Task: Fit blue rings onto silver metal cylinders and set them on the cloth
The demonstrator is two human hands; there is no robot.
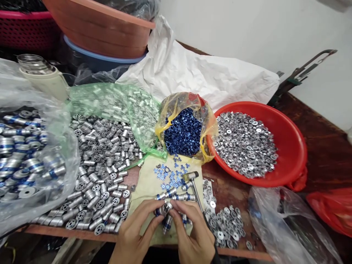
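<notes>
Near the table's front edge, my left hand has its thumb and fingers closed on a small silver metal cylinder with a blue band. Fingertips of my right hand pinch a shiny silver cap at that cylinder's end; whether the two are fully joined I cannot tell. Around my fingers, several blue-banded cylinders lie on a pale yellow cloth. A small hammer rests just beyond my right hand. Behind it are scattered small blue star-shaped pieces.
Plain metal cylinders are heaped left, partly under a green bag. A clear bag holds banded cylinders. Blue rings fill a yellow bag. Silver caps fill a red basin; loose caps lie right. A flask stands back left.
</notes>
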